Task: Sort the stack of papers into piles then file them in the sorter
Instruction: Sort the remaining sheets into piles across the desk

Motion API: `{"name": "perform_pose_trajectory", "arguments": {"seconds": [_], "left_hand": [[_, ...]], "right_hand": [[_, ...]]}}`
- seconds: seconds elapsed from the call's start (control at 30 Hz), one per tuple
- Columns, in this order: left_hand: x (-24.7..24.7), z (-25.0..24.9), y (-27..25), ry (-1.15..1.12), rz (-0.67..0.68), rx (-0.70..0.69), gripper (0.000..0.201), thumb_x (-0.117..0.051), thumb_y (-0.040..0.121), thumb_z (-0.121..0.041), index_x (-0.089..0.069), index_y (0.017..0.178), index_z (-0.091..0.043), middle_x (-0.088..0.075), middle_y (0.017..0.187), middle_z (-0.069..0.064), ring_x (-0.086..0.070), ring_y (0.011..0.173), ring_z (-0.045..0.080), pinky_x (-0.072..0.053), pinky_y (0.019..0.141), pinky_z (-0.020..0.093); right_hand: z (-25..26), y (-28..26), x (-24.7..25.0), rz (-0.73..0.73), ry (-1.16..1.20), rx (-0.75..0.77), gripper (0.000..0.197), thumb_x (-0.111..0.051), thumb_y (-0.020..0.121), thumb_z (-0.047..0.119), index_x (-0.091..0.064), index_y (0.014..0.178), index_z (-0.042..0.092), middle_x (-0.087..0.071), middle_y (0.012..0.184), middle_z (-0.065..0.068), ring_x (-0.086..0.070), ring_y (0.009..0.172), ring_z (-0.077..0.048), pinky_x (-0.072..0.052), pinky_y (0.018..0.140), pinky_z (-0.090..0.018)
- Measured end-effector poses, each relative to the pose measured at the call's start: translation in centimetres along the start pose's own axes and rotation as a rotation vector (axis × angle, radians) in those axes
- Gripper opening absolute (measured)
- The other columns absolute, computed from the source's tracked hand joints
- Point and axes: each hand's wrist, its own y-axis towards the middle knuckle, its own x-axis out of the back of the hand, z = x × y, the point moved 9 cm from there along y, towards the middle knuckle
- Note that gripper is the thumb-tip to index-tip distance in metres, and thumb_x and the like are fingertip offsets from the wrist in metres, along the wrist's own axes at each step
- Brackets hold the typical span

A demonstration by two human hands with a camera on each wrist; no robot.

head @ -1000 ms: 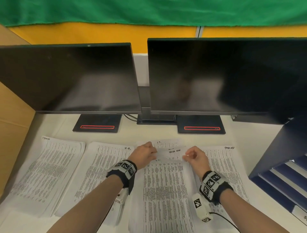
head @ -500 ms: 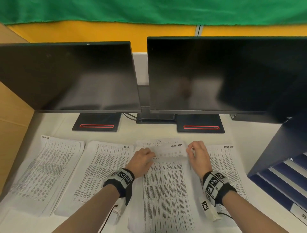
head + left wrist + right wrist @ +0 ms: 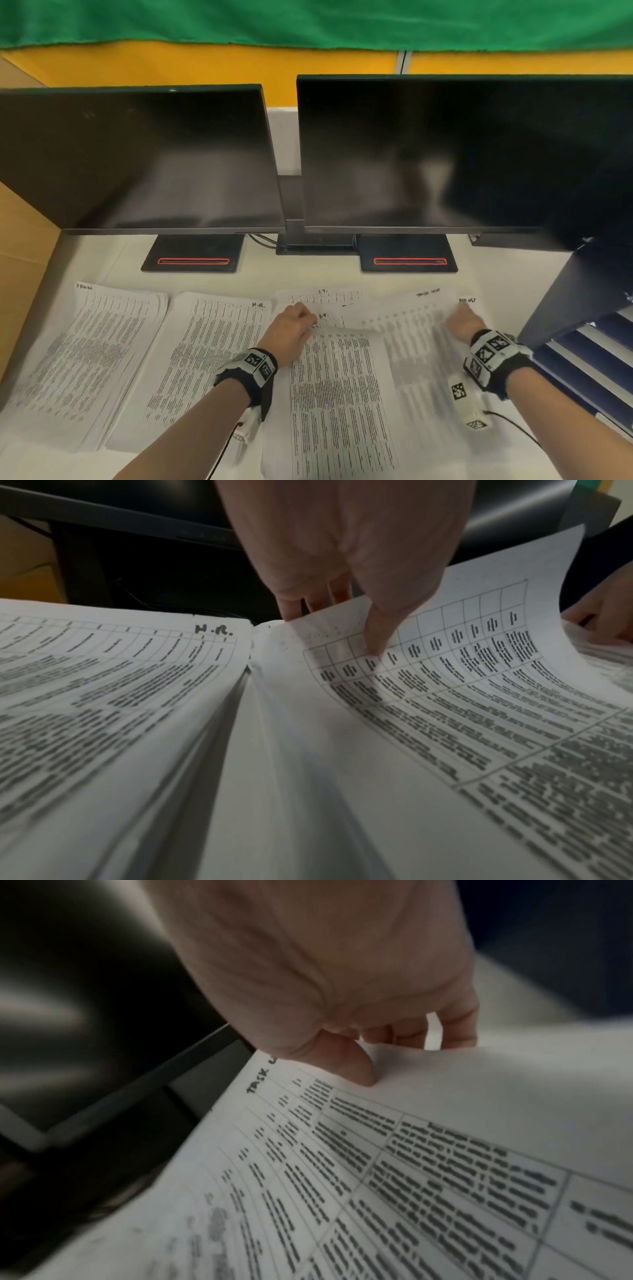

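Several piles of printed sheets lie side by side on the white desk (image 3: 102, 260). My left hand (image 3: 291, 329) pinches the top-left corner of the curled top sheet (image 3: 342, 387) of the middle stack; the left wrist view shows the thumb (image 3: 375, 639) on that sheet (image 3: 445, 696), other fingers behind it. My right hand (image 3: 464, 320) pinches a sheet marked "TASK LIST" (image 3: 418, 329) and holds it blurred above the right-hand pile; in the right wrist view the thumb (image 3: 352, 1066) sits on its top edge (image 3: 377, 1150). The dark blue sorter (image 3: 582, 349) stands at the right.
Two dark monitors (image 3: 137, 161) (image 3: 445, 154) on black bases (image 3: 195, 253) stand behind the papers. The pile marked "H.R." (image 3: 212, 349) (image 3: 103, 683) and a far-left pile (image 3: 89, 349) lie left of my left hand. A brown panel (image 3: 20, 257) borders the desk's left side.
My right hand has carried the "TASK LIST" sheet from the middle stack to the right, over the right-hand pile. My left hand stays at the middle stack's top-left corner.
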Motion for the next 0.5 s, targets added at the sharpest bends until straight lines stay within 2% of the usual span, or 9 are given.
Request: {"name": "perform_pose_trajectory", "arguments": {"seconds": [0.07,0.17,0.23,0.3,0.37,0.4,0.43,0.5], "left_hand": [[-0.1,0.0,0.1,0.038,-0.006,-0.006,0.025,-0.050,0.092,-0.016,-0.061,0.114,-0.011,-0.050,0.122,0.005,-0.047,0.108,0.020,-0.043,0.096,0.034],[-0.2,-0.1,0.2,0.084,0.014,-0.004,0.027,-0.049,0.092,-0.018,-0.060,0.116,-0.012,-0.045,0.134,0.007,-0.043,0.121,0.023,-0.038,0.103,0.038],[-0.2,-0.2,0.3,0.094,0.020,-0.006,0.027,-0.048,0.093,-0.018,-0.059,0.117,-0.012,-0.045,0.135,0.007,-0.043,0.121,0.023,-0.038,0.104,0.037],[-0.1,-0.3,0.3,0.096,0.016,-0.005,0.027,-0.048,0.093,-0.018,-0.059,0.118,-0.012,-0.046,0.132,0.006,-0.044,0.118,0.021,-0.039,0.103,0.036],[0.0,-0.3,0.3,0.089,-0.003,0.000,0.027,-0.049,0.093,-0.018,-0.059,0.117,-0.013,-0.047,0.129,0.004,-0.046,0.114,0.019,-0.041,0.101,0.034],[0.0,-0.3,0.3,0.082,-0.012,0.003,0.027,-0.049,0.093,-0.018,-0.060,0.117,-0.013,-0.048,0.127,0.003,-0.047,0.112,0.019,-0.042,0.100,0.033],[0.1,-0.3,0.3,0.073,-0.019,0.007,0.026,-0.049,0.093,-0.018,-0.060,0.116,-0.013,-0.048,0.124,0.002,-0.049,0.109,0.018,-0.044,0.098,0.032],[0.2,-0.3,0.3,0.054,-0.030,0.010,0.026,-0.049,0.093,-0.017,-0.061,0.115,-0.012,-0.049,0.120,0.001,-0.050,0.103,0.017,-0.046,0.095,0.031]], "right_hand": [[-1.7,1.1,2.2,-0.098,-0.022,-0.079,0.053,-0.046,0.093,0.013,-0.026,0.139,-0.003,-0.044,0.137,-0.028,-0.044,0.126,-0.042,-0.037,0.103,-0.044],[-3.7,1.7,3.6,-0.145,-0.011,-0.183,0.052,-0.051,0.090,0.008,-0.026,0.134,-0.002,-0.050,0.128,-0.030,-0.050,0.118,-0.044,-0.042,0.097,-0.048],[-4.4,1.3,3.9,-0.183,-0.007,-0.221,0.054,-0.054,0.088,0.011,-0.024,0.133,0.002,-0.052,0.124,-0.029,-0.052,0.115,-0.044,-0.045,0.095,-0.050],[-3.8,0.4,4.6,-0.298,-0.076,-0.198,0.056,-0.056,0.086,0.018,-0.024,0.132,0.007,-0.047,0.124,-0.026,-0.049,0.113,-0.044,-0.047,0.092,-0.052],[-1.2,-1.1,4.8,-0.434,-0.180,-0.075,0.062,-0.055,0.085,0.020,-0.023,0.138,0.014,-0.039,0.131,-0.023,-0.044,0.117,-0.039,-0.045,0.094,-0.052],[1.0,-2.0,4.3,-0.470,-0.182,0.050,0.064,-0.055,0.085,0.019,-0.023,0.141,0.016,-0.037,0.134,-0.021,-0.042,0.120,-0.037,-0.044,0.097,-0.050],[3.6,-2.9,2.9,-0.463,-0.142,0.214,0.060,-0.055,0.086,0.018,-0.029,0.140,0.017,-0.039,0.135,-0.018,-0.042,0.121,-0.034,-0.043,0.098,-0.049],[8.4,-5.0,-1.4,-0.302,-0.068,0.534,0.042,-0.052,0.089,0.017,-0.046,0.130,0.022,-0.046,0.125,-0.009,-0.044,0.117,-0.027,-0.042,0.099,-0.044]]}}
